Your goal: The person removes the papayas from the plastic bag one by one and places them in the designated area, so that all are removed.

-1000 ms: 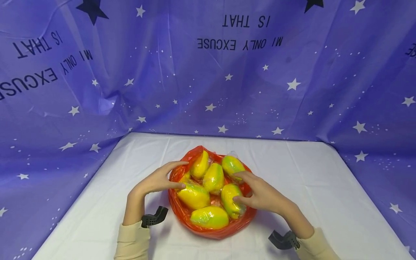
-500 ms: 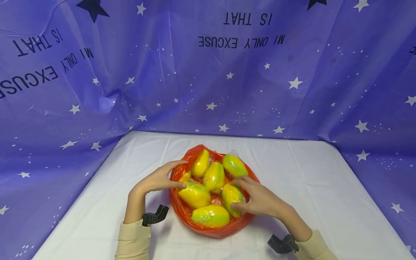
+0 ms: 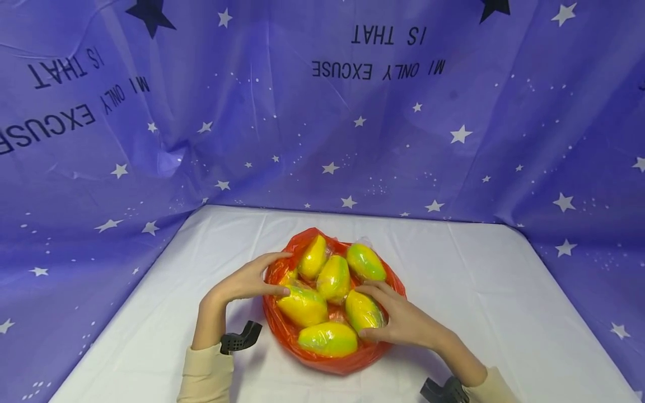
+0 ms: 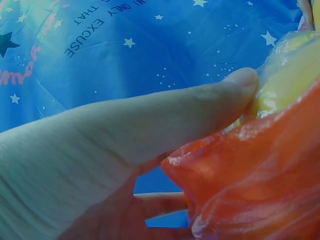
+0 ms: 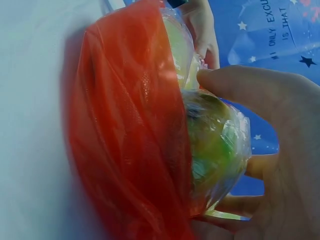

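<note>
A red plastic bag [image 3: 335, 365] lies open on the table with several yellow-green mangoes in clear wrap inside. My left hand [image 3: 246, 281] holds the bag's left rim, its thumb [image 4: 210, 107] over the edge against a wrapped mango [image 3: 302, 307], the other fingers along the bag's outside. On the right side, my right hand [image 3: 405, 320] grips another mango [image 3: 363, 312] between thumb and fingers; the right wrist view shows this wrapped mango [image 5: 215, 142] standing up at the bag's edge. A further mango [image 3: 327, 340] lies at the front of the bag, apart from both hands.
The bag stands near the middle of a table with a white cloth [image 3: 468, 268]. Purple star-printed curtains [image 3: 322, 123] enclose its back and sides. Black camera mounts [image 3: 242, 337] sit on both wrists.
My right hand has moved from resting across two mangoes to closing round the right front one, and that mango has tilted slightly. The left hand stays at the bag's rim.
</note>
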Demonstrator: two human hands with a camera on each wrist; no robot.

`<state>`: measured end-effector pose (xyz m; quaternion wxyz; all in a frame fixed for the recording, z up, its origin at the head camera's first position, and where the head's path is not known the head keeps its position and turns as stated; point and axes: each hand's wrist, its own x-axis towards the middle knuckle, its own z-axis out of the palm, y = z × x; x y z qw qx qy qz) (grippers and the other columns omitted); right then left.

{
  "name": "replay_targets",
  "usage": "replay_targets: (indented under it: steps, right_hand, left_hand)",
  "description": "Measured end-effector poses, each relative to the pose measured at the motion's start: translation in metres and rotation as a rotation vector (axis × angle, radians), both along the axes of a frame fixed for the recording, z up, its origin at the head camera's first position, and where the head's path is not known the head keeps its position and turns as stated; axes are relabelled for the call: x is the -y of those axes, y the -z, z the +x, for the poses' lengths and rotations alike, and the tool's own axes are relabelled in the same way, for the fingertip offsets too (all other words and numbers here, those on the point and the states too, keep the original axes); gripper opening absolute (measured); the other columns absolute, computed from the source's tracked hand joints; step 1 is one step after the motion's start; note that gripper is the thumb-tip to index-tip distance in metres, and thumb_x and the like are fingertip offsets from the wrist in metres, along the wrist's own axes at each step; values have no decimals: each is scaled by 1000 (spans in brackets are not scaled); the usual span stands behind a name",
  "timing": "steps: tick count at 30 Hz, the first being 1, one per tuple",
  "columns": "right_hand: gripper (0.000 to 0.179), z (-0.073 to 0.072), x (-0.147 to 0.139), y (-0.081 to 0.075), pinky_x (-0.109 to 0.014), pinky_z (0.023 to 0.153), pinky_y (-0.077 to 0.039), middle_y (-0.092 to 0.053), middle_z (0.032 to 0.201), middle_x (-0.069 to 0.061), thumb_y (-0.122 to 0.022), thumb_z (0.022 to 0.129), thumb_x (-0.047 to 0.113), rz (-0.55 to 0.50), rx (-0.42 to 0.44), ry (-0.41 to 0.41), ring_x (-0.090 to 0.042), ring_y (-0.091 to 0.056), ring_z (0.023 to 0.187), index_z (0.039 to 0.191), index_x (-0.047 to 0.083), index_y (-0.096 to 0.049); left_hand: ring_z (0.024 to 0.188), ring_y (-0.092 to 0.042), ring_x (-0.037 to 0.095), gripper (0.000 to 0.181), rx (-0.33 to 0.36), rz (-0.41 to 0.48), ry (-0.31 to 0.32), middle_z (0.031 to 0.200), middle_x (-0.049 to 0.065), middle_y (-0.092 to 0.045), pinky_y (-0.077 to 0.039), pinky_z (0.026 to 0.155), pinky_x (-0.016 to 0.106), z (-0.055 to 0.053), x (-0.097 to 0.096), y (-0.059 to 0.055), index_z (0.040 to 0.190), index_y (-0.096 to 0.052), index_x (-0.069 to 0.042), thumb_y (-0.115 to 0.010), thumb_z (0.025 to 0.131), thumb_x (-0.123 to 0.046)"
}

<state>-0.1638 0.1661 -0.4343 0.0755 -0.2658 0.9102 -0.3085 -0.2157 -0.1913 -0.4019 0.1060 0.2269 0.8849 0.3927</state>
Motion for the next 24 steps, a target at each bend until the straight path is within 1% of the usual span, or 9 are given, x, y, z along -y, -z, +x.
replay_targets:
  steps: [4,11,17,24]
  right_hand:
    - [75,0,0,4,-62,99,-36,-38,147,-4,-73,77,55,-53,2,-9,-26,-37,132,141,28,-45]
    - [71,0,-1,5,-59,99,-38,-41,142,2,-73,78,51,-100,33,12,-24,-41,129,139,27,-47]
    - [69,2,-4,4,-59,99,-38,-43,139,4,-75,78,50,-133,51,40,-24,-43,127,136,28,-46]
    - [71,4,-8,-1,-56,98,-40,-47,135,8,-78,76,46,-177,59,76,-22,-47,123,136,29,-45]
  left_hand:
    - [136,-34,33,80,-4,-5,4,148,12,-39,-28,108,54,0,0,1,144,-44,-19,-79,76,-42]
    - [136,-34,33,80,-15,-10,10,148,12,-39,-28,108,54,0,1,1,145,-44,-18,-79,77,-42]
    - [136,-34,33,80,-19,-11,9,148,13,-39,-29,108,54,0,0,2,145,-44,-19,-78,77,-43]
    - [135,-35,33,80,-15,-8,5,147,13,-40,-30,107,54,0,1,2,144,-45,-18,-79,77,-43]
